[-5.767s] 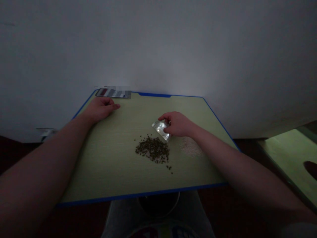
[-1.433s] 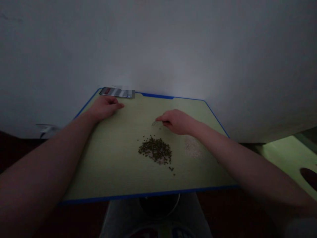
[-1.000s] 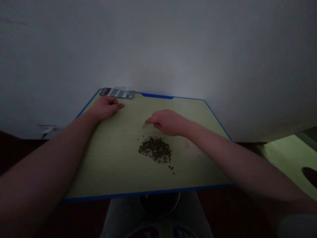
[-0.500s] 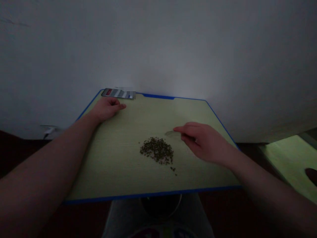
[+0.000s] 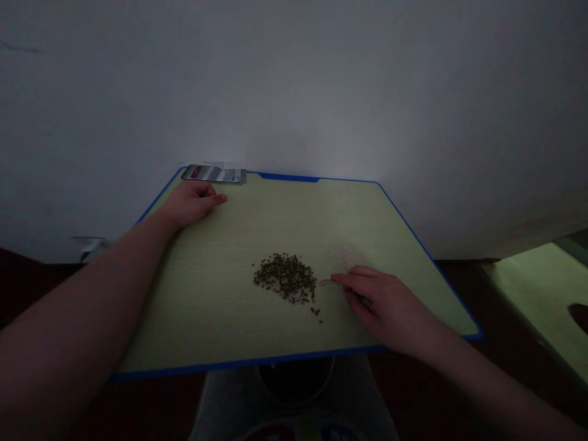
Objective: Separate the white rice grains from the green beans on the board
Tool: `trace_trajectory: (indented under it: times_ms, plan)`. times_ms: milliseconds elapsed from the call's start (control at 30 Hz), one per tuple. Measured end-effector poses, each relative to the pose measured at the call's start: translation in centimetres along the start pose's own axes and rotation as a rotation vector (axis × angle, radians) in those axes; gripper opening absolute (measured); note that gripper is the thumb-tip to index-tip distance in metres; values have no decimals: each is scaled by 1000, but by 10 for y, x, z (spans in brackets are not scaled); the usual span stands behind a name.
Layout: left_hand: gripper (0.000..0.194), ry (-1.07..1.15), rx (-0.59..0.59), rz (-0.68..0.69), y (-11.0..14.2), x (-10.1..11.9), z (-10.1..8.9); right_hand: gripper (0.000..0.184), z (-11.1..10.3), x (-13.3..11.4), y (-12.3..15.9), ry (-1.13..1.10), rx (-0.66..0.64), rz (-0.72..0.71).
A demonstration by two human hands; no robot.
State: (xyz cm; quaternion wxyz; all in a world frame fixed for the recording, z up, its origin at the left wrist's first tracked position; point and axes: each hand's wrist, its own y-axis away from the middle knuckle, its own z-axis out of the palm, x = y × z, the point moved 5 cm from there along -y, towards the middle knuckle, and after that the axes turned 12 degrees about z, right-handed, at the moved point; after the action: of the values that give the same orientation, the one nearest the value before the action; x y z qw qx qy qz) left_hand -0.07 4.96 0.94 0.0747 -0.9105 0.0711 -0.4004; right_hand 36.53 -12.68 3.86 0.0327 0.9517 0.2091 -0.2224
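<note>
A loose pile of small dark greenish-brown beans or seeds (image 5: 285, 272), with some pale grains among them, lies mid-table. My right hand (image 5: 379, 300) pinches a thin, pale, curved utensil (image 5: 326, 282) whose exact kind I cannot make out. Its tip is low, just right of the dark pile. Behind those fingers is a small heap of pale grains (image 5: 351, 255), partly hidden by the hand. My left hand (image 5: 190, 203) rests at the far left of the table, fingers curled and thumb stretched out, with nothing visible in it.
The small pale table (image 5: 220, 318) has a blue rim and stands against a wall. A phone (image 5: 214, 174) lies at its far left corner. Below the near edge, a dark round container (image 5: 296, 380) sits between my legs. Another pale surface (image 5: 542, 288) is at the right.
My right hand has moved nearer to me with the utensil, from behind the dark pile's right end to beside it. More of the pale heap now shows. My left hand stays put.
</note>
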Motion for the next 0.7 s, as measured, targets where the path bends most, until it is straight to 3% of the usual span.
trace_trajectory:
  times_ms: [367,700]
  plan:
    - [33,1,8,15,-4,-5,1,43,2,-5,11,-23,-115,-59]
    - [34,-18,7,18,-4,-6,0,43,3,-8,11,-35,-127,-89]
